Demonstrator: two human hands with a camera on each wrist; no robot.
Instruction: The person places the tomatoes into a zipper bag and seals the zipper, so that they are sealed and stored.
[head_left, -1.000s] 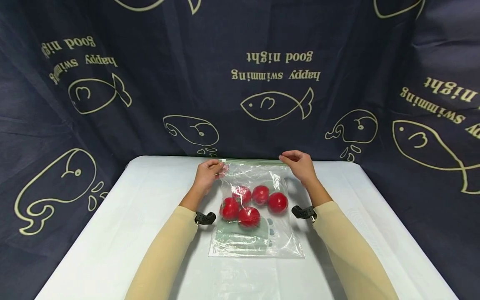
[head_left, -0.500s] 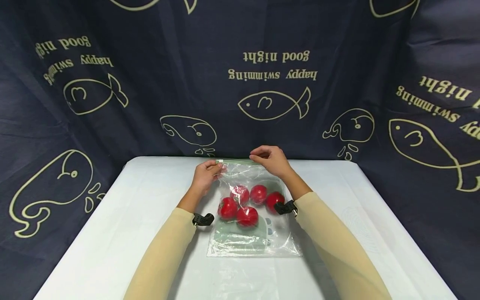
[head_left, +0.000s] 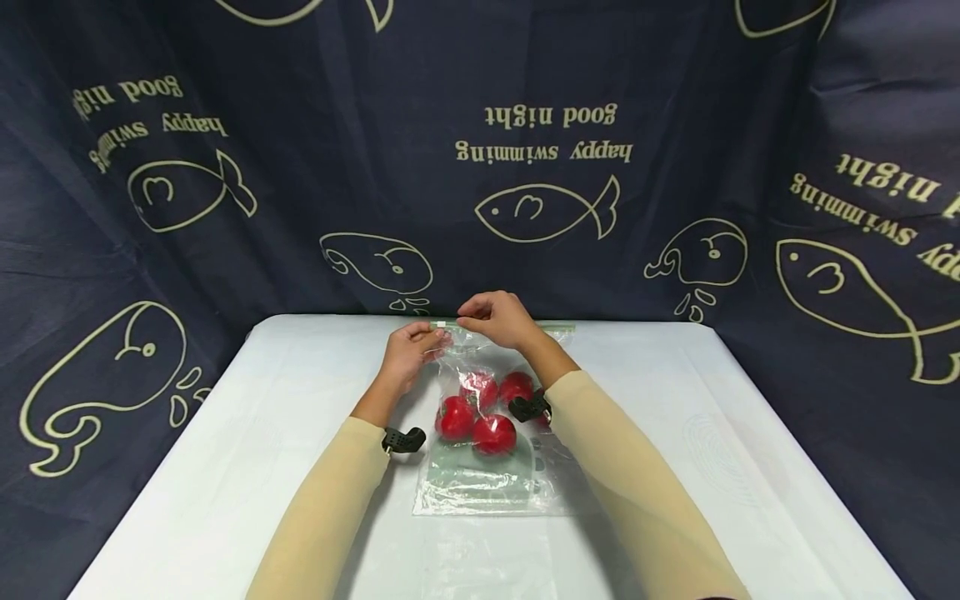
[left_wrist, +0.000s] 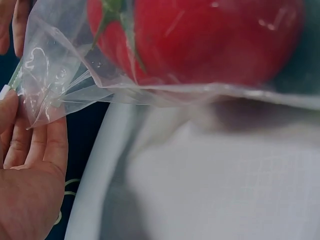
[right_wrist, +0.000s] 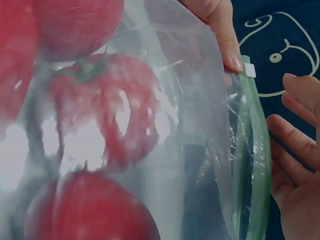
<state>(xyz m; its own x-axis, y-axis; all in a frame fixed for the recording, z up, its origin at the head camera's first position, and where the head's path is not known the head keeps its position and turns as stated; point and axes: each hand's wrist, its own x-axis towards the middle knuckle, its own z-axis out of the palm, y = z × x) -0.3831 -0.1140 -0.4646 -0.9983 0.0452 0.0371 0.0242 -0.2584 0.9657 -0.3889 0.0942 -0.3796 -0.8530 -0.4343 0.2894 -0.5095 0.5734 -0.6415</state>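
A clear plastic zip bag [head_left: 480, 492] lies on the table with several red tomatoes [head_left: 493, 434] inside. Its far edge carries a green zip strip [head_left: 558, 327] with a white slider [right_wrist: 250, 70] at the left end. My left hand [head_left: 408, 354] pinches the bag's far left corner beside the slider. Just right of that corner, my right hand [head_left: 498, 321] hovers over the zip edge. In the right wrist view, its fingers [right_wrist: 292, 137] are apart from the slider, and the two green strips stand apart below it. My right forearm partly covers the tomatoes on the right.
The table [head_left: 300, 467] has a white cover. Behind it hangs a dark blue curtain [head_left: 420, 167] with fish drawings and lettering. Black camera mounts [head_left: 405, 440] on both wrists sit close above the bag.
My right hand has moved left along the zip edge, from the bag's far right corner to near the slider. My left hand has stayed at the left corner.
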